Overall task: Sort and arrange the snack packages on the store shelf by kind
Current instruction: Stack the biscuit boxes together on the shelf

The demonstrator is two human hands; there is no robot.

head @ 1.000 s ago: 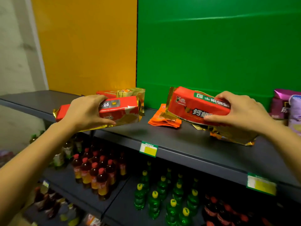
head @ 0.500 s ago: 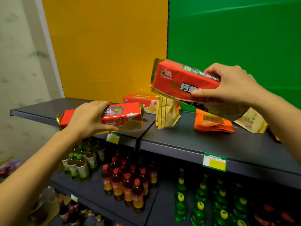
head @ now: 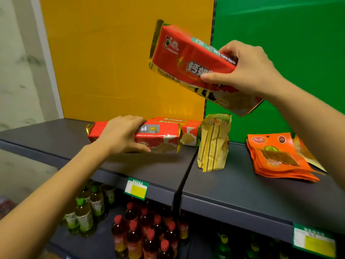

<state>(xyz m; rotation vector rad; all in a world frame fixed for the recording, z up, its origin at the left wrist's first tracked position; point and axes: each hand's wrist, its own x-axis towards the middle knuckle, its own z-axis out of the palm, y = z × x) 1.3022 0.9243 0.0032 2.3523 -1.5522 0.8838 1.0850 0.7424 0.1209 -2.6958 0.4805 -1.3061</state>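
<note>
Red biscuit pack (head: 186,58) hangs in the air above the yellow striped pouch (head: 212,144), tilted with its gold crimped end up and to the left. The right grip (head: 248,71) clasps it across the lower half, thumb on the printed face and fingers wrapped over the far edge. A second red biscuit pack (head: 160,141) lies on the shelf (head: 233,184) just left of the pouch, and the left grip (head: 121,135) holds it around the middle, fingers over the top and thumb along the near side. A third red pack (head: 186,128) lies behind that one, close to the pouch's left side. A stack of orange pouches (head: 276,156) lies to the pouch's right, apart from it. These packs look light and keep a firm block shape, probably from the biscuits stacked inside, so they should carry well in one grip each. The foil wrapper looks glossy and likely slick, and the contents are probably brittle, so a broad hold across the long sides suits better than a hard squeeze. The crimped ends are thin and floppy and would make a poor place to hold. Setting the raised pack beside its two matches left of the pouch seems the sensible aim.
</note>
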